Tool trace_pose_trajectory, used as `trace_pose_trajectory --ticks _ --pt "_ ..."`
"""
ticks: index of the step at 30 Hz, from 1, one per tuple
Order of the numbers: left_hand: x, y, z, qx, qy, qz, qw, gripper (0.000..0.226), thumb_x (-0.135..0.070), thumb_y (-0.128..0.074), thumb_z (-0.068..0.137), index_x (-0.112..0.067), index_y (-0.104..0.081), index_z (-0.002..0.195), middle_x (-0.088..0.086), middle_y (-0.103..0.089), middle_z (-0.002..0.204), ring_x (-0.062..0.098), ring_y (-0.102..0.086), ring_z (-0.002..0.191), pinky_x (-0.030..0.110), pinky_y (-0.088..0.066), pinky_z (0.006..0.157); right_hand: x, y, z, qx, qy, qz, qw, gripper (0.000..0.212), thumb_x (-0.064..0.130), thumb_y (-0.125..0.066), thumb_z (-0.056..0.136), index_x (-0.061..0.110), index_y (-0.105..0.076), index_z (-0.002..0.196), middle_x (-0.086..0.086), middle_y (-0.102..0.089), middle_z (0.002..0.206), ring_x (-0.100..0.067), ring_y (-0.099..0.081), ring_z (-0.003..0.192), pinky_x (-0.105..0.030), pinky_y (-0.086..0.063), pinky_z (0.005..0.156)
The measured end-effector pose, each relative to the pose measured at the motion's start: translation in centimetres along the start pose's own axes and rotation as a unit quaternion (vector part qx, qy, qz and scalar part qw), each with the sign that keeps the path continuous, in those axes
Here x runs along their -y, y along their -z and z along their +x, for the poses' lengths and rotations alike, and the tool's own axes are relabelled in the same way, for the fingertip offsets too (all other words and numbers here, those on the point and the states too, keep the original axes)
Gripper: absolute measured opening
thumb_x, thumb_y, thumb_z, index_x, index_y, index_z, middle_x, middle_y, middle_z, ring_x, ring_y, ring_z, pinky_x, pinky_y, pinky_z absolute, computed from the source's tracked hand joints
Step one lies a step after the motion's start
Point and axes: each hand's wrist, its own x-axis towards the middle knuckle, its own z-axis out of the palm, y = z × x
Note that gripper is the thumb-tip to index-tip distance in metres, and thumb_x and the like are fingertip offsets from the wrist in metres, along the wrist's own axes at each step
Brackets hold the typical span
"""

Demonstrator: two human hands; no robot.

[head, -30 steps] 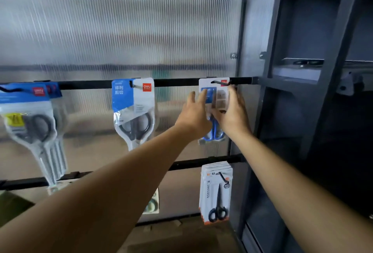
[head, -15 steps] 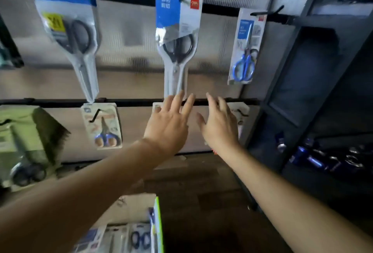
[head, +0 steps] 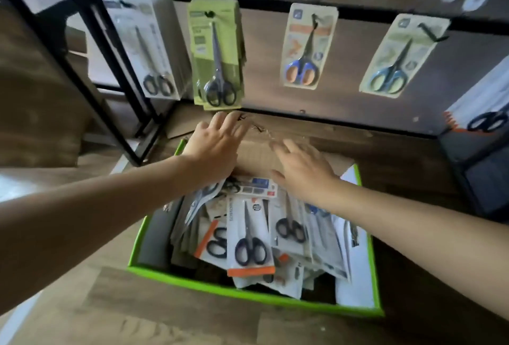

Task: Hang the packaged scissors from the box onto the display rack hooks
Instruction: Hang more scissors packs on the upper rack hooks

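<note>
**Hands above an open box of packaged scissors**

Left hand (head: 217, 143) and right hand (head: 300, 168) hover over the 12 o'clock end of the green-rimmed box (head: 248, 293), fingers (head: 231, 121) spread and holding nothing.

- **Risk 1:** the packaged scissors (head: 249, 237) lie in a loose, overlapping heap. Lifting one card by a corner would likely drag or spill its neighbours.
- **Risk 2:** the green pack stack (head: 216, 55) hangs just beyond the left hand, toward 12 o'clock. A careless upward swing could knock it off the rack.
- **Risk 3:** slick blister fronts may slip from a shallow pinch.

**Contents:** the box, at 6 o'clock in the view, holds many carded scissors. Most are black-handled and some cards have orange edging. A brown cardboard flap (head: 256, 152) lies at its far end, beneath the hands. A rack hook (head: 429, 32) at 2 o'clock already carries a pack.
</note>
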Motion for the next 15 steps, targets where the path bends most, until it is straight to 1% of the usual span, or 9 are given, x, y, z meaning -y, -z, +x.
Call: trace_pose_trajectory --ticks 2,4,6,8,10,13,15 --pt "1.8 -1.9 -1.1 0.021 0.040 -0.027 0.999 0.074 -0.025 -0.054 0.089 -0.023 -0.014 0.151 0.005 -0.023 0.150 0.029 -0.028 0.134 0.042 -0.039 0.101 1.9 -1.9 0.9 0.023 0.026 0.013 0.999 0.055 0.045 -0.047 0.096 0.020 -0.036 0.144 -0.005 -0.047 0.134 -0.029 -0.045 0.126 -0.039 -0.036 0.100" --pt "2.8 -3.6 -1.7 0.051 0.082 -0.063 0.993 0.073 -0.027 -0.055 0.089 -0.023 -0.015 0.150 0.005 -0.025 0.149 0.029 -0.027 0.135 0.042 -0.036 0.103 3.0 -3.8 1.7 0.058 0.027 0.028 0.998 0.051 0.045 -0.047 0.097 0.019 -0.041 0.140 -0.007 -0.050 0.131 -0.028 -0.046 0.124 -0.039 -0.040 0.095" --pt "2.9 -4.9 -2.1 0.077 0.097 -0.093 0.988 0.072 -0.027 -0.055 0.089 -0.023 -0.017 0.150 0.006 -0.027 0.147 0.030 -0.028 0.135 0.042 -0.036 0.104 3.2 -5.7 2.2 0.100 0.031 0.012 0.994 0.052 0.046 -0.048 0.098 0.018 -0.040 0.141 -0.009 -0.051 0.132 -0.029 -0.048 0.123 -0.041 -0.044 0.094" --pt "2.5 -6.3 -2.1 0.091 0.078 -0.096 0.988 0.070 -0.027 -0.052 0.090 -0.022 -0.016 0.150 0.007 -0.027 0.147 0.031 -0.030 0.133 0.043 -0.039 0.102 2.7 -7.7 2.6 0.141 0.042 -0.043 0.988 0.054 0.046 -0.049 0.097 0.017 -0.039 0.141 -0.008 -0.053 0.131 -0.028 -0.049 0.121 -0.040 -0.044 0.091" --pt "1.8 -7.3 -2.0 0.101 0.054 -0.090 0.989 0.068 -0.024 -0.051 0.091 -0.021 -0.016 0.150 0.006 -0.028 0.147 0.030 -0.031 0.132 0.042 -0.040 0.100 1.9 -9.4 2.8 0.150 0.050 -0.104 0.982 0.046 0.044 -0.049 0.098 0.018 -0.044 0.136 -0.006 -0.058 0.127 -0.026 -0.053 0.117 -0.036 -0.043 0.088" --pt "1.3 -8.2 -1.5 0.109 0.040 -0.095 0.989 0.064 -0.021 -0.053 0.090 -0.019 -0.023 0.147 0.006 -0.030 0.144 0.028 -0.031 0.132 0.041 -0.041 0.100 0.7 -10.5 3.0 0.145 0.071 -0.176 0.971 0.028 0.026 -0.046 0.100 0.017 -0.053 0.126 -0.005 -0.066 0.118 -0.028 -0.060 0.110 -0.034 -0.047 0.083" --pt "1.2 -8.4 -1.1 0.115 0.038 -0.104 0.987 0.061 -0.020 -0.054 0.090 -0.018 -0.027 0.145 0.006 -0.032 0.142 0.028 -0.032 0.130 0.041 -0.041 0.099 0.1 -10.6 3.2 0.137 0.085 -0.198 0.967 0.027 0.021 -0.044 0.101 0.017 -0.057 0.124 -0.005 -0.066 0.116 -0.028 -0.062 0.109 -0.032 -0.046 0.079"
